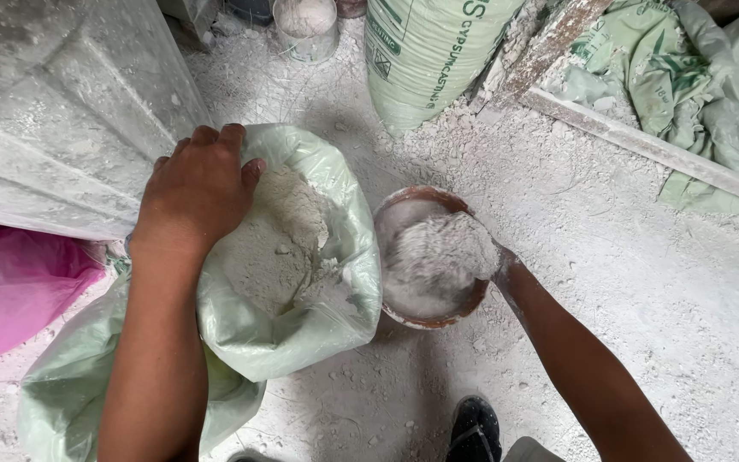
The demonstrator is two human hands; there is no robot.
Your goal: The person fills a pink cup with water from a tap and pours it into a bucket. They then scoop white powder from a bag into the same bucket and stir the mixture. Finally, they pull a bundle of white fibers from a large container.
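Observation:
My left hand [198, 190] grips the rolled rim of an open pale green sack [335, 304] and holds its mouth open. Inside lies white-grey powder [280, 244]. Right of the sack stands a reddish-brown bowl [438, 318] partly filled with the same powder. My right hand [464, 252] hovers over that bowl, coated in powder and heaped with a handful of it, so its fingers are mostly hidden.
A full pale green sack [425, 56] stands upright at the back. A small white bucket [305, 27] is behind it to the left. Crumpled empty sacks [686, 77] and a wooden plank [643, 141] lie at right. Pink plastic [10, 287] at left. My dark shoe [476, 428] below.

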